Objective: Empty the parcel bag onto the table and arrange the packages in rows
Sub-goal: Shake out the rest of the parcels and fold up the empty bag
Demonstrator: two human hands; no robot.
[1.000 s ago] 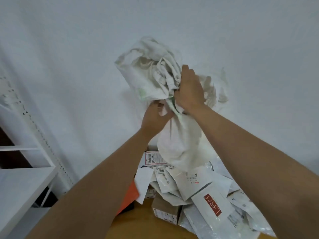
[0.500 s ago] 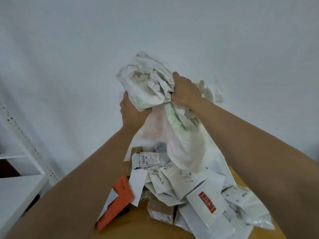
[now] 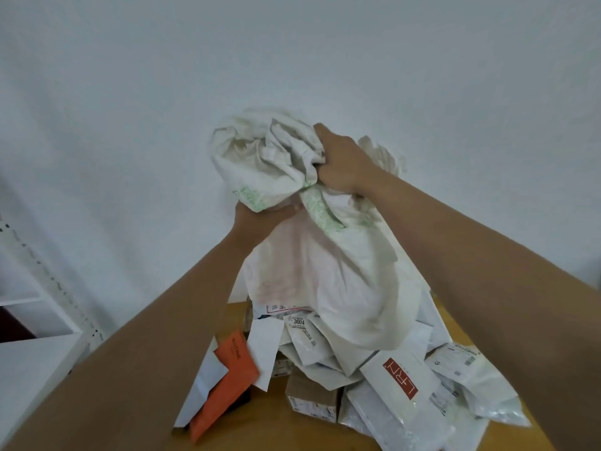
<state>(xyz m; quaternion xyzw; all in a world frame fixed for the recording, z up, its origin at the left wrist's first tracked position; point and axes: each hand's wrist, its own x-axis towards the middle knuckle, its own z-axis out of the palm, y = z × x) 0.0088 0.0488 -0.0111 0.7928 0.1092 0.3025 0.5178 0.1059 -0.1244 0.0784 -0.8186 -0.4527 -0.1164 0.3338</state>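
Both arms raised over the table [image 3: 257, 421]. Right hand [image 3: 341, 164] clenched around a bunched fistful of the parcel bag [image 3: 325, 271], high up near its crumpled closed end. Left hand [image 3: 257, 219] lower and to the left, gripping the bag from underneath, fingers mostly hidden by the cloth. Bag is off-white, woven-looking, with faint green print near the grip; it hangs mouth down, its lower folds draped over the heap of packages [image 3: 325, 353] on the wooden table top. Heap sits toward the right and far part of the visible surface. At its left edge: an orange mailer [image 3: 227, 382], tilted, lying across a white envelope [image 3: 205, 385] that leans against the heap. Near the middle front: a small brown cardboard box [image 3: 309, 395] with a printed label. To its right, a white pouch with a red logo patch [image 3: 400, 382], overlapping other clear and white poly bags that spill to the right edge. A label reading 3004 [image 3: 298, 321] shows just below the bag's hem. White shelving [image 3: 29, 353] stands at left, against the pale wall [image 3: 130, 92].
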